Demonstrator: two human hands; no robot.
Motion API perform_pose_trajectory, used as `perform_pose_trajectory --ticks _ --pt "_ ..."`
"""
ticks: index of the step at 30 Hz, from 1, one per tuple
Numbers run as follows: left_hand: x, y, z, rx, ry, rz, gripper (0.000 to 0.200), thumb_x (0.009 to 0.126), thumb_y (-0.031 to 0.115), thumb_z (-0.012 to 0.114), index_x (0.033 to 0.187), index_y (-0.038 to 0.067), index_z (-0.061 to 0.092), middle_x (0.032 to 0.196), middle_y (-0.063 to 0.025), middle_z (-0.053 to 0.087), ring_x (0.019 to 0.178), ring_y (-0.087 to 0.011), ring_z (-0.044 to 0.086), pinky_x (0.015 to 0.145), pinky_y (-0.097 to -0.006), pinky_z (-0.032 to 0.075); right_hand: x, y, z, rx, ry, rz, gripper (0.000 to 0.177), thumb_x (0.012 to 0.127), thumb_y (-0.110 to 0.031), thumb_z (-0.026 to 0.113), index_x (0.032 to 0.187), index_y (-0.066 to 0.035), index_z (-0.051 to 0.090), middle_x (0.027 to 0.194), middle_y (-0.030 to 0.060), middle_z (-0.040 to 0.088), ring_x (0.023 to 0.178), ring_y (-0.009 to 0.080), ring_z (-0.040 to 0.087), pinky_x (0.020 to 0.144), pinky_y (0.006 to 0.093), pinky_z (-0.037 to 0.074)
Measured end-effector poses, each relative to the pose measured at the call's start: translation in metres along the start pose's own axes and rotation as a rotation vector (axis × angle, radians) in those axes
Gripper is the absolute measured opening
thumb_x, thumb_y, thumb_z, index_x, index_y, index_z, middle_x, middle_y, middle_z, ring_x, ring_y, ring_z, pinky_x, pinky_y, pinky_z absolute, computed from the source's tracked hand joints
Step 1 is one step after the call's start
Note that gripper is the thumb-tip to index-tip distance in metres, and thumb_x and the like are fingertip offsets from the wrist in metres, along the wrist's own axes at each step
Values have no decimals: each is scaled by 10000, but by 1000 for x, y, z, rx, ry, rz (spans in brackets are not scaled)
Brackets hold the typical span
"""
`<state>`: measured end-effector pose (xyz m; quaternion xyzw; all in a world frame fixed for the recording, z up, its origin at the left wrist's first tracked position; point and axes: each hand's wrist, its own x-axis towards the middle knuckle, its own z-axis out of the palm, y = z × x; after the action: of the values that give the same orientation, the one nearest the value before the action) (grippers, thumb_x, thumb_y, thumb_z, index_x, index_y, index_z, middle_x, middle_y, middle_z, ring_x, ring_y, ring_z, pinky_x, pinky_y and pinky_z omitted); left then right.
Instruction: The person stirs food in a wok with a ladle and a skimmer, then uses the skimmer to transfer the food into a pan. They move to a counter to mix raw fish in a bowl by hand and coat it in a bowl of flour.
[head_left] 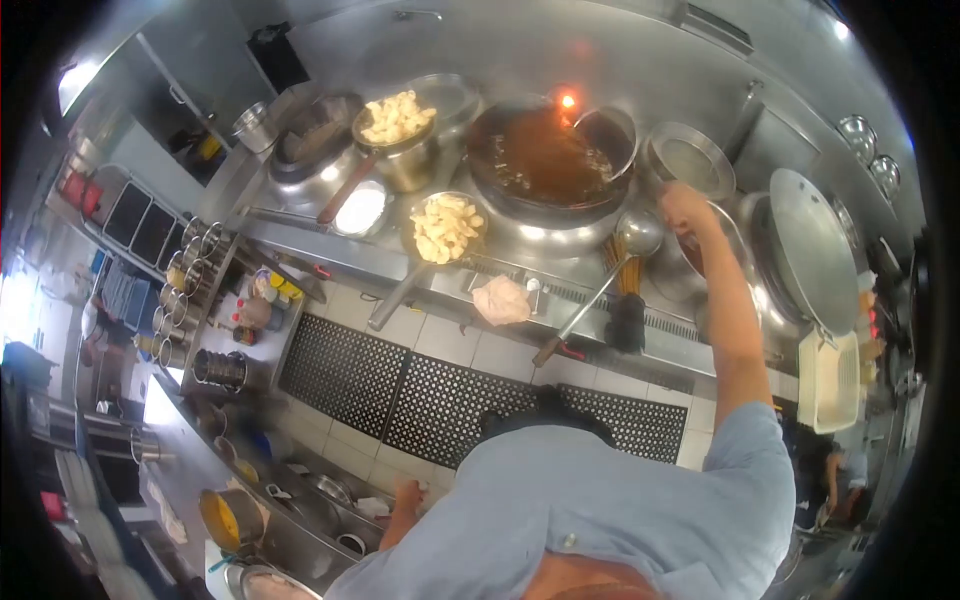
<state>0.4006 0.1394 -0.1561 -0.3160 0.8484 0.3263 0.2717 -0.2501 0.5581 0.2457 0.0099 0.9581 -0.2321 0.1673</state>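
My right hand (688, 208) is closed in a fist over the stove's right side, beside a round metal strainer (692, 160) and a pot (722, 240). What it grips, if anything, is hidden. Left of it, a wok of dark oil (535, 155) bubbles, with a large skimmer (608, 138) dipping into its right edge. A ladle (640, 232) rests on the stove just below the fist. Low at my side, my left hand (407, 497) is closed near the back counter; something small and whitish shows at its fingers, too small to name.
Pale yellow pieces fill one strainer (484, 222) on the stove and another over a pot (408, 170). A crumpled cloth (502, 300) lies on the stove's front edge. A big wok (812, 245) leans at right. Black perforated mats (455, 400) cover the floor.
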Motion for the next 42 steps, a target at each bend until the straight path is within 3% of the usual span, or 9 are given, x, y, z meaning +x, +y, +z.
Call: perform_pose_trajectory --ticks 5,9,18,22,27,32,36,39,42 --pt "-57 27 41 -240 35 -27 264 853 214 492 817 -28 594 659 -125 626 519 -185 535 473 -338 409 68 28 51 478 -246 -135 92 838 -70 525 920 -43 556 549 21 413 404 168 381 361 298 275" --pt "-44 64 29 -318 68 3 257 854 208 483 832 -23 593 660 -119 628 494 -171 513 435 -321 383 57 -2 72 610 -241 -53 449 869 -105 523 1312 -85 455 660 15 480 433 112 355 405 277 296" --pt "41 101 -59 -1001 36 -306 230 843 185 467 821 -5 595 627 -96 609 440 -137 464 375 -293 341 25 -19 83 804 -448 -196 488 896 -137 540 1364 -65 424 620 -38 411 464 73 367 410 249 323" --pt "31 122 -72 -838 65 -317 205 854 169 490 784 2 583 624 -102 607 423 -137 458 363 -273 323 17 -16 93 925 -425 -182 569 878 -108 565 1399 -20 356 645 -27 461 459 73 367 414 258 308" --pt "57 60 -24 -422 130 141 183 855 165 509 791 26 609 637 -78 620 474 -159 529 390 -279 380 -6 -14 88 1040 -387 -159 494 888 -134 564 1345 -17 417 622 -50 399 464 64 355 430 230 289" --pt "35 40 -16 -186 116 253 198 860 167 500 772 26 607 637 -78 622 475 -159 529 392 -280 383 -10 -8 29 684 34 -259 490 840 -115 563 1308 2 479 765 66 590 543 134 531 469 275 425" --pt "22 33 -9 -154 100 259 212 864 169 492 756 26 606 637 -78 623 476 -159 529 394 -280 386 28 -4 -31 -249 446 -419 480 776 -64 536 1244 36 517 1117 241 620 897 327 659 676 390 540" --pt "21 34 -7 -150 108 275 223 867 170 487 745 27 605 637 -77 623 477 -159 528 395 -280 387 42 10 -41 -510 497 -352 444 771 -59 527 1205 32 545 1117 228 620 929 325 652 695 389 540" --pt "28 41 -6 -187 144 284 234 870 171 481 733 27 604 637 -77 624 478 -159 528 396 -280 389 58 25 -42 -800 11 -284 439 764 -46 528 1197 20 550 945 195 651 829 311 654 655 380 536"
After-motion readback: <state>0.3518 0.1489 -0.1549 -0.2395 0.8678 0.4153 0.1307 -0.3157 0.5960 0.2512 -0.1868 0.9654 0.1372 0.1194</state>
